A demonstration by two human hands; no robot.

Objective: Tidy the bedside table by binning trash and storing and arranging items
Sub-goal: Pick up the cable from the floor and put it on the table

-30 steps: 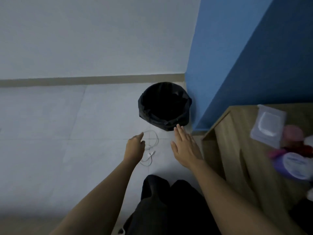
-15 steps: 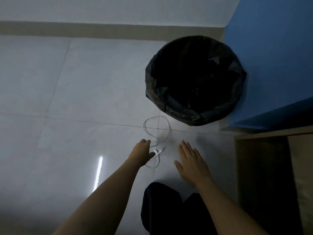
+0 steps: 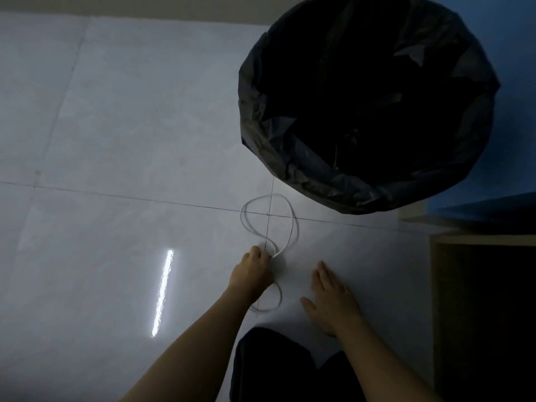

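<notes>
In the head view I saw the left hand (image 3: 252,274) pinching the white cable (image 3: 269,216), looped on the floor (image 3: 116,140) just beside the bin (image 3: 319,187); the right hand (image 3: 330,297) was spread, fingers (image 3: 322,274) straight. I judged the loops, held by one strand, could tangle or slip free when lifted.

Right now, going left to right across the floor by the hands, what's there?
A bright light streak → left hand → right hand → wooden bedside table. The white cable and bin overlap these, so I skip them.
</notes>
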